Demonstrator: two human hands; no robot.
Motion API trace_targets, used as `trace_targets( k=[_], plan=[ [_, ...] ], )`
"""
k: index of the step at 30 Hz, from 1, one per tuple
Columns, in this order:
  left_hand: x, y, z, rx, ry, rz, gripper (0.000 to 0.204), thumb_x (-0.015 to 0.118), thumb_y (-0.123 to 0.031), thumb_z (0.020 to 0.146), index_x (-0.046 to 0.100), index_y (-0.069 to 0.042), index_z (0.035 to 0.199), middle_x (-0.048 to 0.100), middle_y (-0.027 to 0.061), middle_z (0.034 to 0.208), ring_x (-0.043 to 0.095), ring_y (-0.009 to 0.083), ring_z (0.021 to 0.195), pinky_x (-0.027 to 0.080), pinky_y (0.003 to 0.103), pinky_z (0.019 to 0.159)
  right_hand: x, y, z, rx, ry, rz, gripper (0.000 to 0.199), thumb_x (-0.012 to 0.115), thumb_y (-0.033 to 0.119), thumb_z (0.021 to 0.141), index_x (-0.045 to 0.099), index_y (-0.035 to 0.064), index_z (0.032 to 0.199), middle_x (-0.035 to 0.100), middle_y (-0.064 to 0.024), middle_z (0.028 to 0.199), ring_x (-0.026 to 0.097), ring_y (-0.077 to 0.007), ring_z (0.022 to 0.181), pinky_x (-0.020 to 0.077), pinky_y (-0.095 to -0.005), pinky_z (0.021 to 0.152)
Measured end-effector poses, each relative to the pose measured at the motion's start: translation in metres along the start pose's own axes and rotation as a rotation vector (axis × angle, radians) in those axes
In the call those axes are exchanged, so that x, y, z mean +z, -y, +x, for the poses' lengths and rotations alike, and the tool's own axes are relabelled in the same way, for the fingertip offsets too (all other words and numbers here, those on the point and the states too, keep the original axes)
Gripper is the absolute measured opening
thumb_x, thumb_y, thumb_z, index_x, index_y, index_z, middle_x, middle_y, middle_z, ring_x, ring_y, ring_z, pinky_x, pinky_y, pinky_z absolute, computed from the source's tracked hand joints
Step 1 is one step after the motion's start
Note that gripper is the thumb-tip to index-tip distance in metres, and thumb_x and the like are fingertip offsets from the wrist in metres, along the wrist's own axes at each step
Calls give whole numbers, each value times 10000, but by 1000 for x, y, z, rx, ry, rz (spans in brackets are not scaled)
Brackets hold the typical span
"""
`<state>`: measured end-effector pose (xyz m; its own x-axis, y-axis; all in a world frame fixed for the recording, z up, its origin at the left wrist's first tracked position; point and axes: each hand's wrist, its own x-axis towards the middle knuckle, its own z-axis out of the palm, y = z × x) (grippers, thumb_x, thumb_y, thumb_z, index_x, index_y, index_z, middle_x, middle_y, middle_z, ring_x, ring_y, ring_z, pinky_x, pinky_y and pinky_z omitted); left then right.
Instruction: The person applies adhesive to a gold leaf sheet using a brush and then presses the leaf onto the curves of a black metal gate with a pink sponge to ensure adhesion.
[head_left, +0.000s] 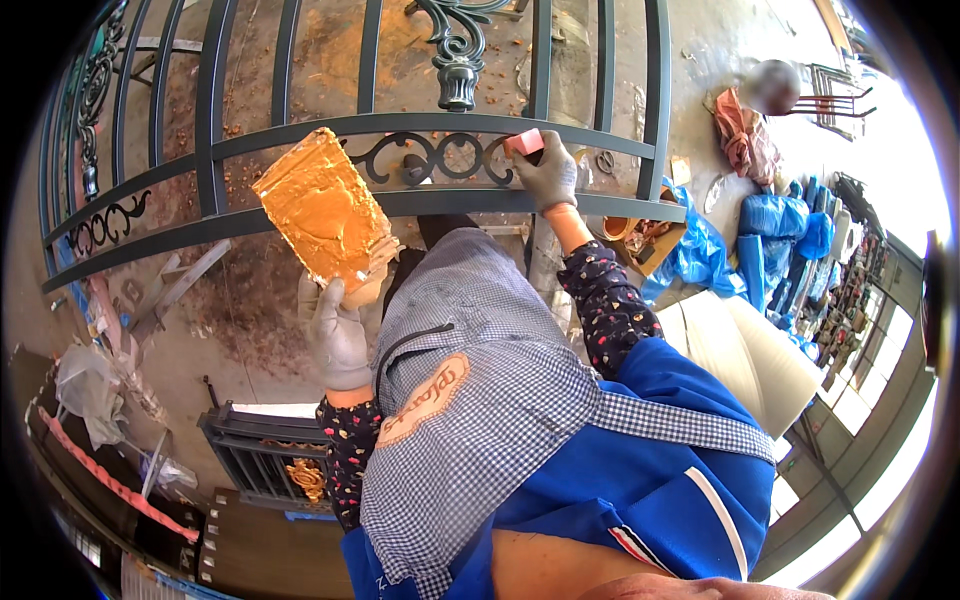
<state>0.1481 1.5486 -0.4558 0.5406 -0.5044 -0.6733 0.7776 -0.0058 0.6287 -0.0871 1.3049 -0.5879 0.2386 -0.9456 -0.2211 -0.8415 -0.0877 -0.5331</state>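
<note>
Item: dark wrought-iron gate panel [300, 130], laid flat at working height, with straight vertical bars, two curved cross rails and a band of scrollwork [440, 157] between the rails; a cast finial ornament [457, 60] stood above the band. Left hand [338, 340], in a grey work glove, was raised beside the checked apron [480, 360]; its fingers were wrapped from below around the lower edge of a flat rectangular board [325, 210], held tilted and thickly coated with orange-brown paste. The board lay over the lower rail, to the left of the scrollwork. Right hand [550, 175], also in a grey glove, reached forward to the upper rail; thumb and fingers pinched a small pink block [524, 142], pressed against the metal at the right end of the scroll band. Sleeves: dark fabric with small coloured dots. Surroundings: concrete floor [330, 50] beneath the bars, stained with orange residue; blue plastic bags [770, 225] at the right; an open cardboard box [640, 235] just right of the right forearm; a cream-coloured seat [740, 350] lower right; a second, smaller black gate section with a gilt ornament [270, 460] lower left; crumpled clear plastic sheeting [85, 390] at the far left.
</note>
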Motion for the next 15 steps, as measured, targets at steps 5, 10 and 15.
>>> trace_targets(
  k=[5, 10, 15],
  plan=[
    [-3, 2, -1, -8, -16, -6, 340, 586, -58, 922, 550, 0, 1255, 589, 109, 1283, 582, 218, 1177, 460, 368, 1035, 6, 14, -1, -121, 130, -26, 363, 767, 319, 798, 588, 88, 1012, 669, -125, 915, 678, -334, 826, 525, -426, 716],
    [-7, 4, -2, -10, -26, -13, 309, 577, -51, 917, 552, -11, 1222, 599, 103, 1242, 592, 211, 1142, 470, 370, 1016, -2, 20, 1, -362, 291, -123, 326, 741, 187, 781, 610, 101, 1066, 664, -114, 1004, 669, -334, 917, 533, -409, 762],
    [-6, 3, -3, -4, -9, -13, 332, 600, -79, 917, 554, -9, 1238, 591, 104, 1267, 581, 217, 1171, 464, 370, 1028, -23, 15, 16, -601, 520, -238, 321, 682, 143, 790, 618, 132, 1104, 654, -90, 1069, 650, -334, 972, 516, -439, 833]
  ],
)
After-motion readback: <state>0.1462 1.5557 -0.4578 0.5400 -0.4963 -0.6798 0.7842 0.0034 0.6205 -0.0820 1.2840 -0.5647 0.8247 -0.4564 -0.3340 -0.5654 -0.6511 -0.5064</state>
